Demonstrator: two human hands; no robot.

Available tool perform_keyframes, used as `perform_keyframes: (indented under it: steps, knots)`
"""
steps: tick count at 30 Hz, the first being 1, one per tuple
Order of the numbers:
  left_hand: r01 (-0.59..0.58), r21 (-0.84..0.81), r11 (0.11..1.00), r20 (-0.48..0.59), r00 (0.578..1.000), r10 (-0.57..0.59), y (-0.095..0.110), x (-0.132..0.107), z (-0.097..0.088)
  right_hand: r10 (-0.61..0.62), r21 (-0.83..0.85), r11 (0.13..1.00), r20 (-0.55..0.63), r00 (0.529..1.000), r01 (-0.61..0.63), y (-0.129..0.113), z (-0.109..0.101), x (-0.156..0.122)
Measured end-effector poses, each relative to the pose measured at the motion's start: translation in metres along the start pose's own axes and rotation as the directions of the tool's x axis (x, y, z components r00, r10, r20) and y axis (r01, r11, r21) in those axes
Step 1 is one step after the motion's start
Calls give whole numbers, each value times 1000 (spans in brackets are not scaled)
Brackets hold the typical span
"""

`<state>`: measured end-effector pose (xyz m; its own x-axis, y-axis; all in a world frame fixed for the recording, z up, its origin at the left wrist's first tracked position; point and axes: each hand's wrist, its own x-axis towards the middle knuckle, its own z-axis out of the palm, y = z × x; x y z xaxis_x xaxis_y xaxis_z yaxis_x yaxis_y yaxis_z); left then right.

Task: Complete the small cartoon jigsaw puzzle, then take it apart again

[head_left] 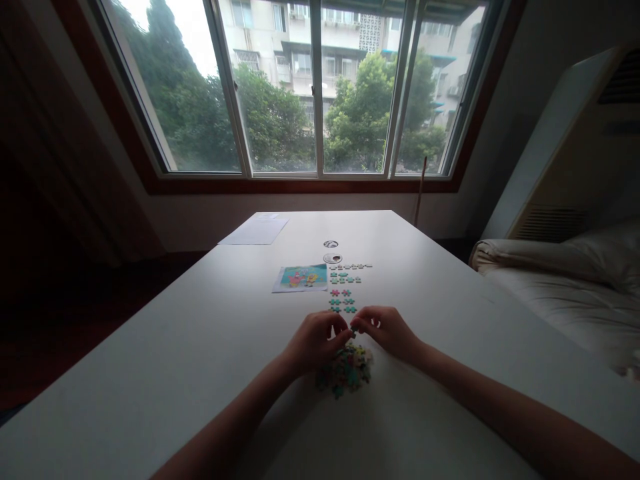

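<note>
Just above a heap of loose jigsaw pieces (347,370), my two hands meet fingertip to fingertip. A small dark puzzle piece (353,330) is pinched at the fingertips of my right hand (387,330). My left hand (317,339) has its thumb and fingers closed against the same spot, touching the piece or very near it; its grip is partly hidden. Beyond the hands, sorted jigsaw pieces (349,301) lie in short rows on the white table. A picture sheet (303,277) with colourful cartoon figures rests to the left of these rows.
Two small round objects (333,259) lie past the rows. White paper (255,231) is at the table's (165,367) far left corner. A pale leather sofa (560,273) stands on the right, a slanting stick (421,192) behind the table, and a window beyond.
</note>
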<state>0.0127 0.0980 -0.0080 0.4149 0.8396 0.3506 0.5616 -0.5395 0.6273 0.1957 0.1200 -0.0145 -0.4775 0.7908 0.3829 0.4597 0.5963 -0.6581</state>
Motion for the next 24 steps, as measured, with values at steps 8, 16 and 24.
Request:
perform_keyframes:
  steps: [8, 16, 24]
  knots:
    - [183, -335, 924, 7, 981, -192, -4, 6, 1, -135, -152, 981, -114, 984, 117, -1, -3, -3]
    - [284, -533, 797, 30, 948, -318, -4, 7, 2, -230, -306, 934, -110, 967, 187, 0, -3, -5]
    - [251, -533, 808, 28, 960, -280, -3, 7, 5, -274, -363, 904, -93, 957, 223, 1, -4, -7]
